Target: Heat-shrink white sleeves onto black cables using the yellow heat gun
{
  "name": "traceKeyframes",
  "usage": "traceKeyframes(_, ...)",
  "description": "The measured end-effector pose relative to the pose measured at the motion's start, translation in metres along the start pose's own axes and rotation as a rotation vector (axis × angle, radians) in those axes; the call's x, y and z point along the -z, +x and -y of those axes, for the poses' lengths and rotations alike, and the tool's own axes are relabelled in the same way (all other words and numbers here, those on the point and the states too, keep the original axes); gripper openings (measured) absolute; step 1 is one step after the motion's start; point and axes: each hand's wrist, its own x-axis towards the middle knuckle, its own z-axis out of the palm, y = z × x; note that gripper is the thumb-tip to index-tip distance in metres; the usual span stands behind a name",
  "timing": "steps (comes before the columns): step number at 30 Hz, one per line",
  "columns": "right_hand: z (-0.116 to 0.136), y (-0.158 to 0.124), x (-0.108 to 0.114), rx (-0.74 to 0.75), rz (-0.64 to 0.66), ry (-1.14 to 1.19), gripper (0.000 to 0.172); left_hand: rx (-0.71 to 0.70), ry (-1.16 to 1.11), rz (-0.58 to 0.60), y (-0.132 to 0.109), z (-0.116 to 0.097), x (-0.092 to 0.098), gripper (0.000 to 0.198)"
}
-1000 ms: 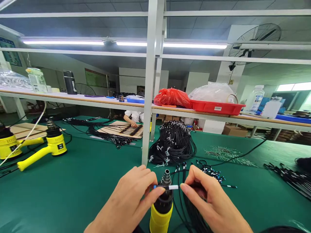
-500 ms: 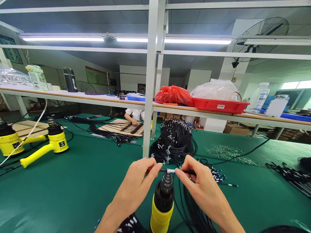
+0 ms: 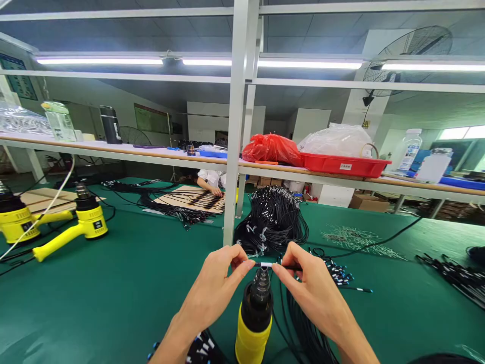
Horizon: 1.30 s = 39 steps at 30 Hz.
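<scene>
My left hand (image 3: pixel 222 283) pinches the left end of a thin black cable with a white sleeve (image 3: pixel 266 265). The right side of the same cable is pinched by my right hand (image 3: pixel 308 283). Held level between both hands, the sleeve sits just over the metal nozzle of an upright yellow and black heat gun (image 3: pixel 254 323). Whether it touches the nozzle cannot be told. Black cables (image 3: pixel 303 323) run down beside the gun on the right, and more with white marks (image 3: pixel 202 349) lie below my left forearm.
A large black cable bundle (image 3: pixel 275 217) lies behind my hands, under a white post (image 3: pixel 233 126). Two more heat guns (image 3: pixel 89 220) are at the left. Loose cables (image 3: pixel 450 273) lie right. A person's hand (image 3: pixel 217 191) is beyond the table. A red tray (image 3: pixel 341 166) rests on the shelf.
My left hand has shifted very slightly right, closer to my right hand. The hold on the cable is the same. The other person's hand has moved right.
</scene>
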Motion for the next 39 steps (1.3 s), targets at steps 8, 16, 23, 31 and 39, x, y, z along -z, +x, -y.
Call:
traceKeyframes(8, 0.001, -0.004, 0.009, 0.006, 0.041, 0.030, 0.027, 0.025, -0.063, -0.014, 0.000, -0.002, 0.004, 0.014)
traceKeyframes(16, -0.001, -0.006, 0.010, 0.044, 0.016, 0.060, 0.027, 0.027, 0.027, 0.027, 0.001, 0.001, 0.002, 0.051)
traceKeyframes(23, -0.006, -0.002, 0.008, 0.034, 0.001, 0.103, 0.018, -0.007, -0.033, 0.026, 0.001, -0.001, 0.001, 0.030)
traceKeyframes(31, -0.005, -0.006, 0.009, 0.023, 0.011, 0.095, 0.023, 0.001, -0.011, -0.009, 0.000, -0.004, 0.006, 0.027)
traceKeyframes(39, -0.002, -0.007, 0.009, 0.055, 0.004, 0.092, 0.022, -0.006, 0.027, -0.004, 0.000, -0.001, 0.002, 0.045)
